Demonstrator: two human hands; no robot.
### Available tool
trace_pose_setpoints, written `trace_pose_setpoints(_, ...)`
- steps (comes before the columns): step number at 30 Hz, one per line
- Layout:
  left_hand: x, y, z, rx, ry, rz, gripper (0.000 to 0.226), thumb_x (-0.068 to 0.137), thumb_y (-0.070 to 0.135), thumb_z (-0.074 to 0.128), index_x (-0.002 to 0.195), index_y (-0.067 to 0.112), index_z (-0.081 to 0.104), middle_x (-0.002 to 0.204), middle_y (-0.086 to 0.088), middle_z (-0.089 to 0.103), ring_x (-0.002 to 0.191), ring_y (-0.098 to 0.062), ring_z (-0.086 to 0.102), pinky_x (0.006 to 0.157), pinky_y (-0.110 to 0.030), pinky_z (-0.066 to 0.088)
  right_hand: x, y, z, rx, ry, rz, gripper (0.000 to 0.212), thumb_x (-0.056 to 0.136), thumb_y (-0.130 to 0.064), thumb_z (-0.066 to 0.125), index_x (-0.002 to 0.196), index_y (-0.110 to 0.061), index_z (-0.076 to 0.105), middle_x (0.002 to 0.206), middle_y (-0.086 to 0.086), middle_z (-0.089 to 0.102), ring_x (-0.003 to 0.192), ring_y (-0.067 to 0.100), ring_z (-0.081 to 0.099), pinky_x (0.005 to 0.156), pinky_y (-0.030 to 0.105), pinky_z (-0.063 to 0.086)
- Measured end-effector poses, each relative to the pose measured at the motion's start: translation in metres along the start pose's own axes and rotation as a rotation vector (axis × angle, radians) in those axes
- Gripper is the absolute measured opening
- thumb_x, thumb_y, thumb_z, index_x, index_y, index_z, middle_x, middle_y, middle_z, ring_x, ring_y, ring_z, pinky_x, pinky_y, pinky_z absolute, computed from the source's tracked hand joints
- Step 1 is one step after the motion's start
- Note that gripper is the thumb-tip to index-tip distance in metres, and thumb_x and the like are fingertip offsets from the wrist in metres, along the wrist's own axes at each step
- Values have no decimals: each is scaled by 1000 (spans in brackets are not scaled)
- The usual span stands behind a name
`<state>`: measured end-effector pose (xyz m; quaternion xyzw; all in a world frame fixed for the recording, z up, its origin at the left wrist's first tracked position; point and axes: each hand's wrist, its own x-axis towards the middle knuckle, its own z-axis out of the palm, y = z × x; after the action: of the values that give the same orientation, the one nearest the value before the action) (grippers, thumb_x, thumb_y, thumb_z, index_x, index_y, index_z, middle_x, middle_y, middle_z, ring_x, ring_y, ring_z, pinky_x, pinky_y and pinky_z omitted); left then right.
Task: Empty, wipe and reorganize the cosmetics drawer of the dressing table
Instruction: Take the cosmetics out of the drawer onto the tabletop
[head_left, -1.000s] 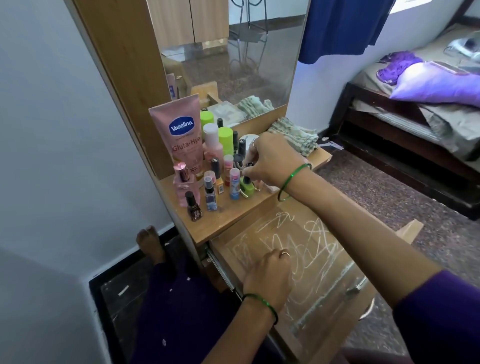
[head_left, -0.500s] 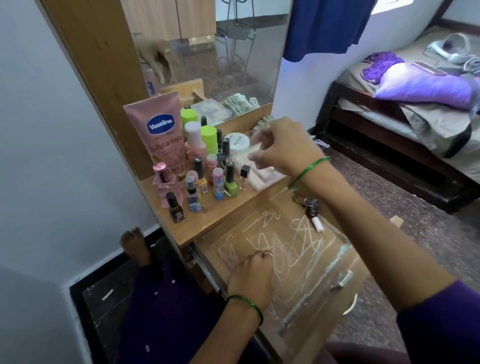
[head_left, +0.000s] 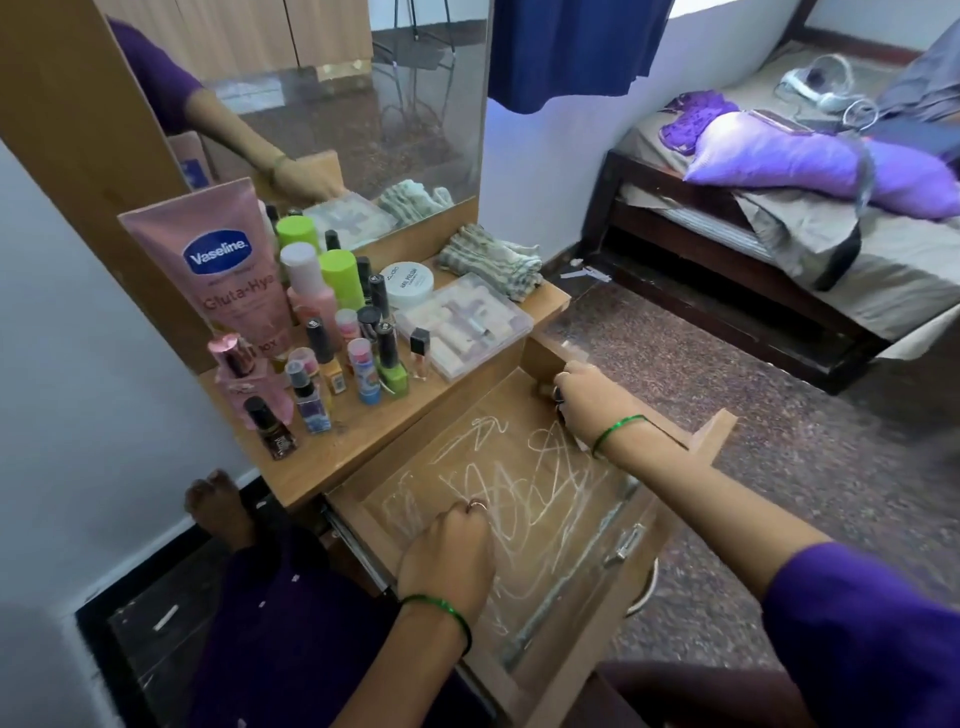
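Reaching into far corner of drawer (head_left: 524, 525), right hand (head_left: 582, 402) was curled round last small items. Left hand (head_left: 447, 558) lay loosely curled, empty. Bottles (head_left: 332, 358) already moved to tabletop (head_left: 343, 457). Wiping, tidying not yet done.

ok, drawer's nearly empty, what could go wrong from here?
1. The right hand is reaching into the far corner of the open wooden drawer, and its forearm passes near the clear plastic organiser box at the shelf's front edge. It could be knocked in.
2. The crowded upright nail polish bottles might topple if jolted.
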<state>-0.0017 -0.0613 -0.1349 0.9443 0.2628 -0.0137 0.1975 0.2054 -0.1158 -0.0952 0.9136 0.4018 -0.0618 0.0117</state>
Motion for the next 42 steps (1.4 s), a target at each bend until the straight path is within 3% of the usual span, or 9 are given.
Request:
trace_pose_setpoints(5,1,0,1,8,-5,-14,18,99,16,36,100,16,53,105,0,61,90,-16,62,68,-26,46,10,-14,26,-180,59,-26,27,92,1,35,114,-1,51,116,17,52,113,33,47,89,38,42)
trace_pose_setpoints(12,-1,0,-1,27,-12,-21,19,99,15,35,101,15,54,105,-2,62,91,-19,63,70,-29,48,13,-9,35,-184,69,38,37,88,-10,48,124,-4,42,116,12,56,111,30,52,85,37,45)
trace_pose_setpoints(18,-2,0,-2,46,-17,-17,18,99,17,36,103,14,54,105,-4,62,91,-21,64,71,-31,49,-1,-1,4,251,93,94,14,79,-7,52,91,-6,61,88,12,65,85,30,61,68,30,48)
trace_pose_setpoints(22,-3,0,-2,51,-18,-16,18,98,15,37,103,14,54,105,-4,62,90,-21,64,72,-31,50,-23,-5,-38,534,61,-11,10,79,-12,69,77,-20,63,70,-8,59,66,10,55,57,8,38)
trace_pose_setpoints(23,-3,0,-3,55,-23,-16,18,98,15,36,104,13,54,105,-4,62,91,-21,64,72,-31,50,-28,-7,-48,605,54,-57,13,78,-16,72,76,-24,62,70,-9,60,65,8,55,58,8,40)
trace_pose_setpoints(26,-3,1,-5,65,-41,-21,18,97,12,37,104,12,53,106,-6,61,92,-22,64,72,-32,49,-36,-23,-68,784,42,-173,13,75,-24,76,85,-19,69,76,10,66,66,20,57,70,36,49)
trace_pose_setpoints(29,-3,2,-7,56,-60,-25,16,96,11,40,105,12,53,107,-6,61,94,-23,64,74,-33,50,-41,-52,-83,893,16,-288,13,76,-23,75,83,-14,68,65,4,52,62,10,46,64,25,42)
trace_pose_setpoints(32,-5,2,-9,49,-63,-22,16,96,11,40,106,12,53,109,-7,61,96,-23,63,76,-33,49,-43,-88,-88,838,1,-382,14,78,-26,73,84,-15,67,60,-10,48,54,-1,44,56,7,37)
trace_pose_setpoints(42,-6,3,-16,83,-80,-29,22,93,3,39,106,9,55,113,-11,60,101,-26,61,77,-34,47,-32,-156,-55,634,99,-397,29,82,-31,69,95,-6,66,77,4,61,69,15,52,59,20,35)
